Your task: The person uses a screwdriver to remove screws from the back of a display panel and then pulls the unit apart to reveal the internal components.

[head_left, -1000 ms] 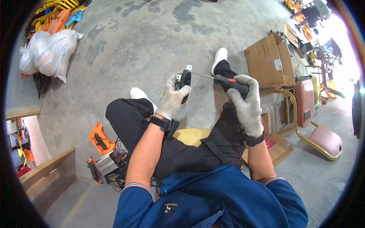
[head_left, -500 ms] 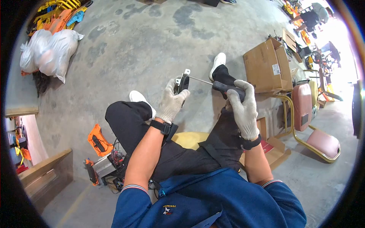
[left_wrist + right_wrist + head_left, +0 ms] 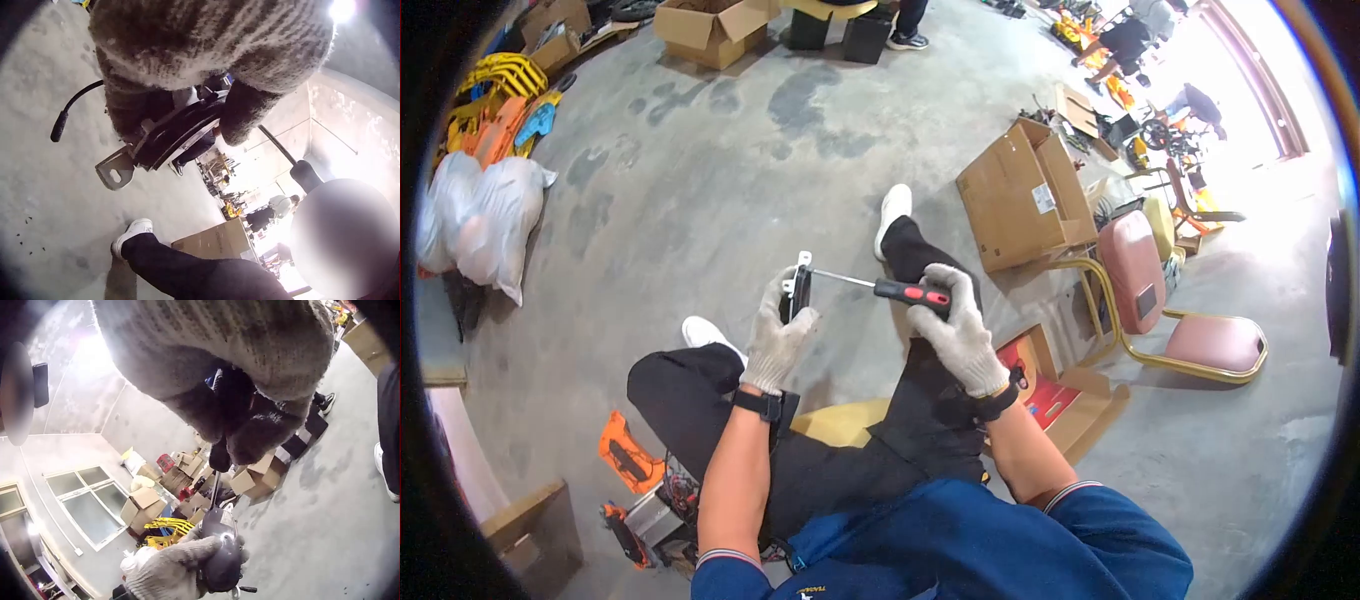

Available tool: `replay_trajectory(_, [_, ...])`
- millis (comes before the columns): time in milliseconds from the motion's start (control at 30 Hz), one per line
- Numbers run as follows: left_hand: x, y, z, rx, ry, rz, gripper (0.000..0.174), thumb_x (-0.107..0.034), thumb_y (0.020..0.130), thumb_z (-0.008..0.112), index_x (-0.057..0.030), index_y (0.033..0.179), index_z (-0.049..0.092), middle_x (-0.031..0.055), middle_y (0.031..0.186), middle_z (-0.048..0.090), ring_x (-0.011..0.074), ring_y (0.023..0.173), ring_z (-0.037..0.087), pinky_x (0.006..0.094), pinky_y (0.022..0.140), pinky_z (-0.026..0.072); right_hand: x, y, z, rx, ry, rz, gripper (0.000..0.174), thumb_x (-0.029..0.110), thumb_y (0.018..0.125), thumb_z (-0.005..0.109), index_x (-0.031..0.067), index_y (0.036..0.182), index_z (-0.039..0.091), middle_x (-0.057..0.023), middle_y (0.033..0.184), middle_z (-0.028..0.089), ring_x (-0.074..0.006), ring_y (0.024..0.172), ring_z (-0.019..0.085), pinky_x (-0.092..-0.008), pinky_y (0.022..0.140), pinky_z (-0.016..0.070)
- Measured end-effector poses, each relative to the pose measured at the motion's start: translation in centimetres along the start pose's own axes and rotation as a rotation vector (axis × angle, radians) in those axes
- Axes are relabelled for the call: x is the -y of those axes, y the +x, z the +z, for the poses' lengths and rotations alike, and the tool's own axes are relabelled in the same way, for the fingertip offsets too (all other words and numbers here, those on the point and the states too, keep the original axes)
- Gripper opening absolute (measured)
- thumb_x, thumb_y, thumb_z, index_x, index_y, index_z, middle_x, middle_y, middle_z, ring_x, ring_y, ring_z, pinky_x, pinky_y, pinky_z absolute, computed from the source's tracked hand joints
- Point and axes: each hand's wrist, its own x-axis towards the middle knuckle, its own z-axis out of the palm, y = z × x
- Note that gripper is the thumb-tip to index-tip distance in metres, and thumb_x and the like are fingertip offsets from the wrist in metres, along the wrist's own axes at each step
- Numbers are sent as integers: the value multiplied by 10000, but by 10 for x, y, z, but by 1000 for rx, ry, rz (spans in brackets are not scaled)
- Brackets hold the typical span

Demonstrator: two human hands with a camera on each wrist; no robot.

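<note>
My gloved left hand (image 3: 778, 345) holds up a black, rounded part (image 3: 800, 292) with metal tabs, fingers behind it and thumb on the near side. A slotted metal tab (image 3: 115, 169) juts from one end in the left wrist view. Between the fingers and thumb of my gloved right hand (image 3: 960, 335) is the black-and-red handle of a screwdriver (image 3: 912, 292). Its thin shaft runs level to the left, its end right at the side of the black part. In the right wrist view the shaft (image 3: 215, 487) meets the part's smooth, curved face.
An open cardboard box (image 3: 1025, 205) stands beyond the right leg, near a pink chair (image 3: 1135, 275). A smaller open box (image 3: 1080, 400) lies right of my knee. Orange and metal parts (image 3: 635, 455) lie at left, white bags (image 3: 495, 215) farther off.
The head view has swung up and right, so hands and legs appear farther left and lower. The right fingers have shifted on the screwdriver handle, and its red patches now face up.
</note>
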Motion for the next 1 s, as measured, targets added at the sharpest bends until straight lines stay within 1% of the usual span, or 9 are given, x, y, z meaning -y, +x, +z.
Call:
replay_trajectory(67, [0,1,1,-8,26,40,600,-54,898,735,-71,1480,590,-28,944,620,63,756,557,253,659,482,1,0,-2,-3,-86,-66,500,100,979,744,-3,1411,515,-97,1032,669,-136,782,692,-292,716,593])
replay_trajectory(167, [6,0,1,-14,-8,67,606,-64,902,736,-64,1488,582,-25,973,624,66,778,558,256,683,487,5,3,-7,85,119,356,492,121,992,741,-9,1409,516,-106,1011,681,-139,775,698,-300,707,588])
replay_trajectory(267, [4,1,-3,0,41,11,611,-66,902,732,-59,1493,575,-17,999,626,70,797,561,257,704,492,-15,-2,2,13,-39,-58,489,131,1020,719,-16,1429,494,-108,1010,686,-130,781,694,-296,689,580])
replay_trajectory(367, [0,-1,-3,29,-19,-71,615,-59,897,720,-56,1494,570,-10,1012,622,73,807,560,260,716,495,-10,-2,-1,52,4,1,565,132,989,738,-23,1458,463,-131,1100,674,-142,812,697,-301,716,594])
replay_trajectory(433, [1,0,-5,57,16,-53,634,-79,872,712,-29,1489,572,9,1129,638,103,951,592,296,897,521,2,2,-4,37,25,21,596,123,967,751,-23,1464,457,-141,1137,668,-151,822,700,-306,731,600])
replay_trajectory(500, [1,0,-4,63,9,-64,635,-88,872,713,-44,1491,577,23,1139,652,124,968,609,314,914,525,10,5,-4,33,145,400,605,90,946,752,-23,1460,454,-147,1180,649,-161,854,700,-312,741,603])
replay_trajectory(667, [1,0,-4,-6,155,-77,633,-134,881,710,-89,1499,586,84,1202,690,201,1039,655,360,970,527,-12,-2,0,24,11,-6,561,107,981,733,-37,1449,458,-116,1119,655,-150,829,677,-314,716,599])
replay_trajectory(800, [-2,-3,-3,-8,179,29,636,-159,903,709,-93,1518,562,18,1048,614,126,904,582,304,854,513,-1,3,-2,26,211,360,562,204,1040,703,-54,1469,447,-85,1003,675,-126,773,659,-303,690,575])
replay_trajectory(1000, [-7,-4,-1,19,137,-98,642,-152,909,688,-97,1534,552,32,1121,629,142,995,604,301,936,510,-8,0,-2,5,98,233,601,261,1006,730,-57,1459,496,-139,1159,682,-163,925,687,-311,827,567])
